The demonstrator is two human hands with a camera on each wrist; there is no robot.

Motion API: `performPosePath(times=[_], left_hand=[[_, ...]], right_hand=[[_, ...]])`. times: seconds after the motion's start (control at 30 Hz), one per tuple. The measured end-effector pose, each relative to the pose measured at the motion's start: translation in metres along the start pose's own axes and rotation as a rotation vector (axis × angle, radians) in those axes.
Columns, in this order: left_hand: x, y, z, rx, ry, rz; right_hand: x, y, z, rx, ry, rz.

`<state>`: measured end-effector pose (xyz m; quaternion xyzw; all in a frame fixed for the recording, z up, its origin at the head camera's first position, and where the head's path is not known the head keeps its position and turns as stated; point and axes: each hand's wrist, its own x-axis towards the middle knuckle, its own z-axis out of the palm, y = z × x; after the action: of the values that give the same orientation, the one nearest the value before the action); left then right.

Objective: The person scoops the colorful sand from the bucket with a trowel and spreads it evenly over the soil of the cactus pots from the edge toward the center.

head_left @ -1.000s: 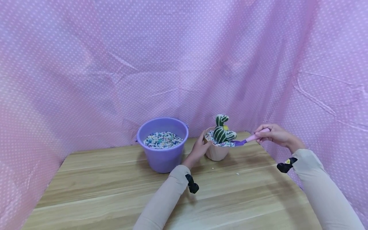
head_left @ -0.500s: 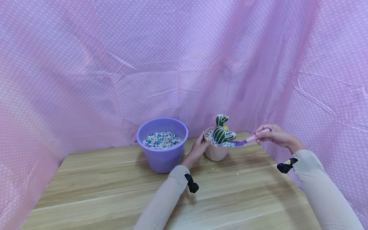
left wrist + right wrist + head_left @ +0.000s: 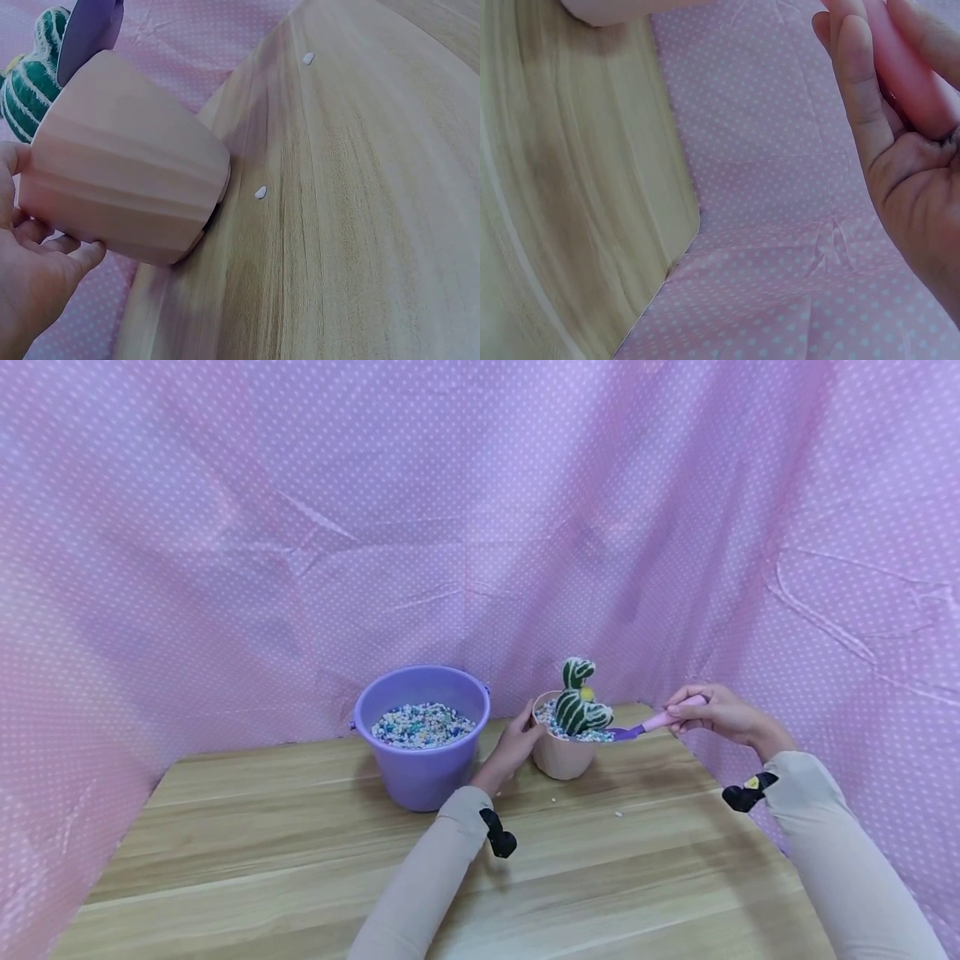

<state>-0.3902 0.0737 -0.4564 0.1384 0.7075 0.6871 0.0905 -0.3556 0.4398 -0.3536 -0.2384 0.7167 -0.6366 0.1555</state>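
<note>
A peach ribbed pot (image 3: 562,758) stands on the table, holding coloured pebbles and a green cactus (image 3: 573,713) with white stripes and a yellow flower. The left hand (image 3: 516,745) grips the pot's left side; in the left wrist view the fingers of this hand (image 3: 37,270) curl against the pot wall (image 3: 127,157). From the right, the right hand (image 3: 712,714) holds the pink handle of a small shovel, whose purple blade (image 3: 624,733) lies at the pot's right rim. The right wrist view shows fingers of the hand (image 3: 900,150) wrapped round the pink handle (image 3: 919,86).
A purple bucket (image 3: 422,777) partly filled with coloured pebbles (image 3: 423,727) stands left of the pot. Loose white pebbles (image 3: 260,193) lie on the wooden table (image 3: 285,843). Pink dotted cloth (image 3: 465,527) hangs behind and beside the table.
The cactus has shifted very slightly to the left along with the pot and left hand. Both hands keep their holds, and the shovel stays at the rim.
</note>
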Motion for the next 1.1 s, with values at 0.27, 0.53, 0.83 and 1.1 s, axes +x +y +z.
performPosePath(times=[0.27,0.53,0.83,1.1], left_hand=[[-0.002,0.000,0.000,0.003,0.001,0.019],[-0.001,0.000,0.000,-0.014,0.027,0.040],[-0.009,-0.001,0.021,-0.094,0.221,0.032],[-0.009,0.000,0.021,-0.087,0.233,-0.001]], right_hand=[[0.002,-0.001,0.002,-0.023,0.003,0.024],[0.002,-0.001,0.001,-0.030,-0.009,0.020],[-0.003,-0.006,-0.002,-0.029,-0.028,0.001],[0.002,-0.010,0.000,-0.036,-0.025,0.015]])
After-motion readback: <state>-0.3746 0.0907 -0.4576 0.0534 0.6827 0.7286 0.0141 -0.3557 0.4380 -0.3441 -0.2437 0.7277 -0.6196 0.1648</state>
